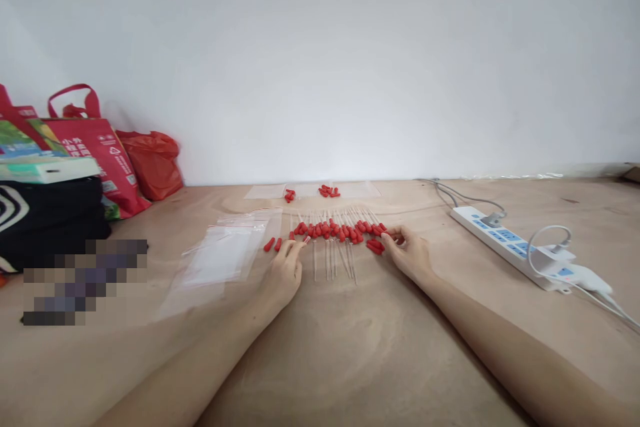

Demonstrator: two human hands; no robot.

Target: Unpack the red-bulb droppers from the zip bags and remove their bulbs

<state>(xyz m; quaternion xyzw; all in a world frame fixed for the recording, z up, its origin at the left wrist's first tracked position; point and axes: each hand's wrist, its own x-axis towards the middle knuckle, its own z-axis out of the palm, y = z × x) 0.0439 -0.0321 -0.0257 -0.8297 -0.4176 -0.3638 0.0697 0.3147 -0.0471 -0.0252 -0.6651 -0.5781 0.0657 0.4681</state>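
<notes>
Both forearms are stretched from the lower edge over a tabletop (pixel 340 353) of pale brown wood, its surface marked by soft, wavy grain. At its middle, a row of red-bulbed droppers (pixel 326 229) is framed by the two hands; most of the thin clear tubes are pointed toward the wall, several toward the camera. By the left hand (pixel 287 267) the row's left end is met with the fingertips; by the right hand (pixel 407 252) the right end is met with bent thumb and fingers. Whether a dropper is gripped in either hand cannot be told.

Beside the left hand, clear plastic bags (pixel 220 253) are spread in an overlapping stack. Farther back, more red pieces (pixel 329 191) are laid on clear sheets (pixel 265 191) near the wall (pixel 350 67), which is plain and pale grey-white. On the right, a white power strip (pixel 500 237) is set slantwise, with a grey cable (pixel 470 199) and a white cable (pixel 600 299) plugged in. The left side is crowded by a red carrier bag (pixel 107 147), an orange-red plastic bag (pixel 153 167) and a black bag (pixel 55 213), on which a white-and-green box (pixel 55 170) is rested. A pixelated patch (pixel 87 283) is seen below them.
</notes>
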